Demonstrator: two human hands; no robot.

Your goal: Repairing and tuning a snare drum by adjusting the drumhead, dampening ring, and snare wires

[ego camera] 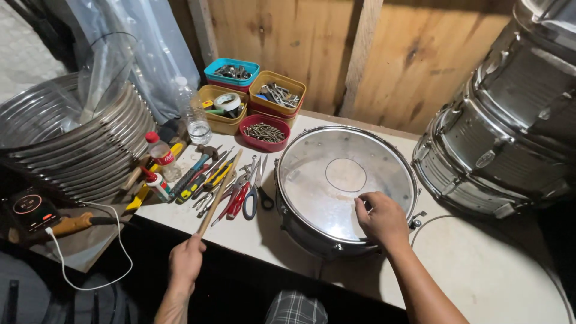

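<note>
the left hand (186, 259) is closed around the lower end of a wooden drumstick (219, 193), which slants up and away over the front of the white workbench (480, 270), its tip above a loose spread of hand tools (222, 180): pliers, screwdrivers, a hammer and scissors. the right hand (381, 219) rests on the near right part of the snare drum (345, 189), fingers curled and pressing the clear drumhead close to the metal rim. the drum sits flat on the bench, just right of the tools.

behind the tools stand 4 small trays (255, 99) of screws, bits and tape, plus a clear water bottle (193, 111). a stack of metal hoops (72, 138) crowds the left side, and larger metal drum shells (510, 120) are piled at the right, near the snare. a white cable (96, 258) loops off the left edge.
</note>
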